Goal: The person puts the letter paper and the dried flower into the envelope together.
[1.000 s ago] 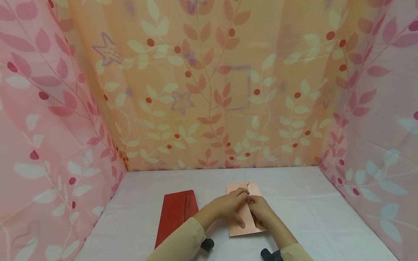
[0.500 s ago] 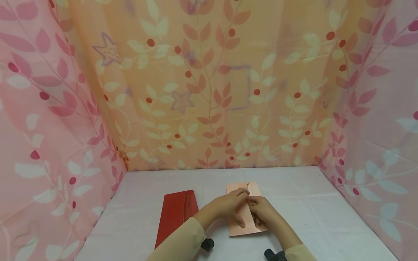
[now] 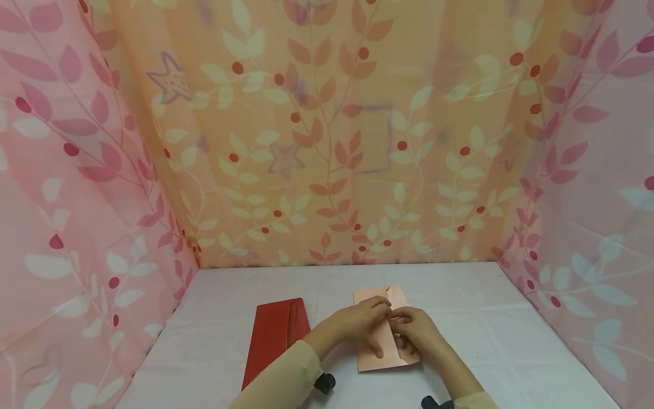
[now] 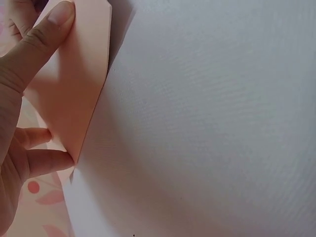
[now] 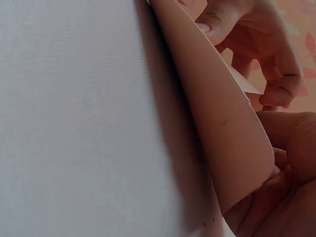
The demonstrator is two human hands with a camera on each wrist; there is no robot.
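Observation:
A pale pink paper envelope (image 3: 378,360) lies on the table, its long opening toward the right. My left hand (image 3: 364,322) holds its left part; the thumb (image 4: 61,15) presses on the paper face and the fingers reach to the opening's edge. My right hand (image 3: 416,329) is at the opening, fingers curled behind the raised flap (image 5: 222,113) and close to the left fingertips. Some right fingertips are hidden by the paper. Left of the hands lies a red envelope (image 3: 271,335), partly covered by the left forearm.
A white cloth covers the table (image 3: 511,341). Leaf-patterned curtains (image 3: 327,170) stand at the back and both sides. Dark wrist-camera parts (image 3: 324,383) sit beneath the left sleeve (image 3: 286,375).
My right hand has shifted slightly to the right, its fingers now more spread at the opening. The left hand and the red envelope stay in place.

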